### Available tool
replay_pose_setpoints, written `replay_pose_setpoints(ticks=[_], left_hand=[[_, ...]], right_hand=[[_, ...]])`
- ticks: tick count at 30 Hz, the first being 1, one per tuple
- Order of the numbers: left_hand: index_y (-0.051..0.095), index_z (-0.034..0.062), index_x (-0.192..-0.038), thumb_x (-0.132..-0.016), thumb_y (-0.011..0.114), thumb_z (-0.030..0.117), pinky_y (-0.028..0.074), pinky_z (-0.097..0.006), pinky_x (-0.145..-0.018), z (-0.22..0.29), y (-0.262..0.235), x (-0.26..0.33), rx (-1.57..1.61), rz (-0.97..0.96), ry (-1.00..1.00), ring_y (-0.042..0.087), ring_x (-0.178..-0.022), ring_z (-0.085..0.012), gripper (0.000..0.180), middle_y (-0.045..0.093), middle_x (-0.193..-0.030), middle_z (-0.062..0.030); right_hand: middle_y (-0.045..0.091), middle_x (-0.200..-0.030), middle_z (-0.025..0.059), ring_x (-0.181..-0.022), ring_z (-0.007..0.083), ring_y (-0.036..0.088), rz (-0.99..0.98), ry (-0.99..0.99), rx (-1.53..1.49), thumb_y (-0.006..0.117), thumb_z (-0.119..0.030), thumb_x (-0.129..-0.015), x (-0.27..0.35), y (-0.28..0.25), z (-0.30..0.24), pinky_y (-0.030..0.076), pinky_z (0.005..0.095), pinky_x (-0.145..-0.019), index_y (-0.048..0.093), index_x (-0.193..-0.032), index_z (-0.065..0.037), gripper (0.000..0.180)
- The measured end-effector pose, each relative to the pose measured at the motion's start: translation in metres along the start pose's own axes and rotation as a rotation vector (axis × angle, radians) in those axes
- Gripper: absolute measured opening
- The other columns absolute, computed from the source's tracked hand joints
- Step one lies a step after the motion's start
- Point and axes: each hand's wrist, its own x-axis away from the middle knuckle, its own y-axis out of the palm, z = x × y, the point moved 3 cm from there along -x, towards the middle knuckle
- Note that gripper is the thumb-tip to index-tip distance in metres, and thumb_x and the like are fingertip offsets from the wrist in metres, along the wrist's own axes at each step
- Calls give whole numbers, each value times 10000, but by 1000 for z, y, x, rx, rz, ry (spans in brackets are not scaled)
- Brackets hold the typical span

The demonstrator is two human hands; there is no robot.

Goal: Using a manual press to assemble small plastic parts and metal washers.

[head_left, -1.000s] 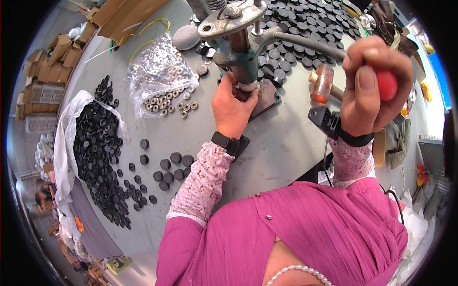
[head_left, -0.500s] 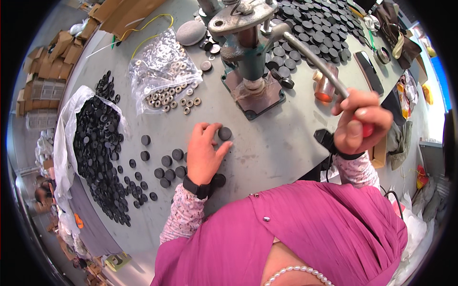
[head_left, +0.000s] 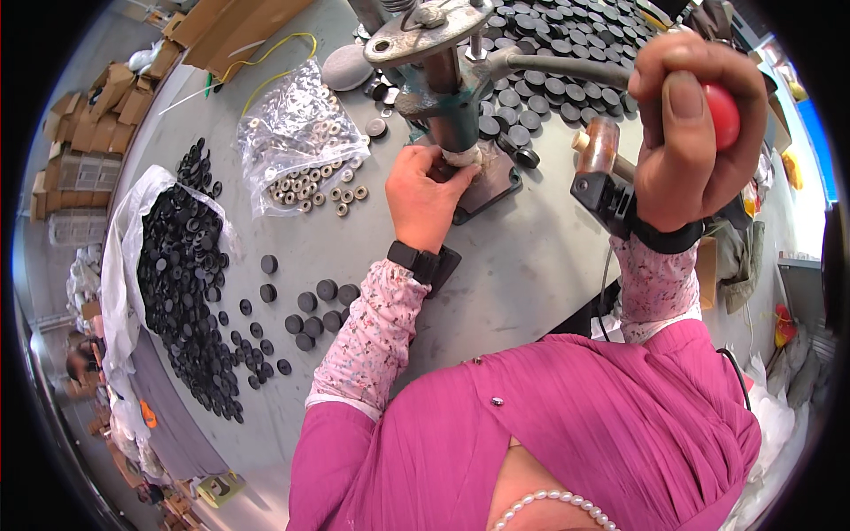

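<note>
My left hand reaches to the base of a hand press, thumb and fingers pinched together beneath its ram. They hide the black disc they closed around a moment ago. My right hand is wrapped round the end of the press's metal lever, with a red knob showing between the fingers. Several thick black discs lie loosely grouped on the table, left of my left forearm. A clear plastic bag of metal rings lies left of the press, some rings spilled out.
A heap of small black caps spills from a white sack at the left. Many flat black discs cover the table's back right. An amber bottle stands near my right wrist. A grey rounded object sits behind the bag.
My left hand has moved up and right from the table to the press base, and the disc it was at is gone from there. My right hand has swung the lever outward.
</note>
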Motion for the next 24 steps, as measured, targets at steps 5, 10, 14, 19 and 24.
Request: replay_pose_setpoints(ticks=[5,10,14,19,24], left_hand=[[723,-6,-1046,-703,902,84,508,-273,-655,-2,-9,0,-69,-7,46,591,-737,-123,397,629,-910,-43],[668,52,-1223,-710,882,117,518,-304,-687,7,-76,41,-219,-220,25,587,-784,-170,560,621,-970,-61],[671,46,-1141,-734,854,131,517,-344,-696,21,-132,100,-578,-332,-81,605,-785,-225,455,614,-978,-93],[669,44,-1101,-758,838,141,536,-403,-710,8,-140,140,-685,-305,-223,662,-811,-296,395,619,-1069,-130],[694,35,-1038,-762,817,106,523,-338,-659,4,-113,114,-474,-225,-186,620,-676,-199,310,648,-943,-89]], right_hand=[[613,-878,158,-687,176,554,-76,-10,-22,596,-104,-966,52,-21,2,495,307,-626,463,-1184,-53,261],[581,-1150,202,-805,213,595,-141,3,-4,678,-61,-951,162,-49,32,545,367,-716,415,-1209,-112,372],[570,-1127,198,-838,221,617,-171,110,5,655,29,-926,139,-46,16,569,372,-758,410,-1192,-104,386],[614,-930,179,-744,186,587,-155,14,42,593,53,-864,57,-33,-2,545,346,-675,451,-1198,-75,385],[600,-910,160,-796,184,554,-4,17,51,576,0,-833,3,-3,2,472,290,-745,551,-1188,4,356]])
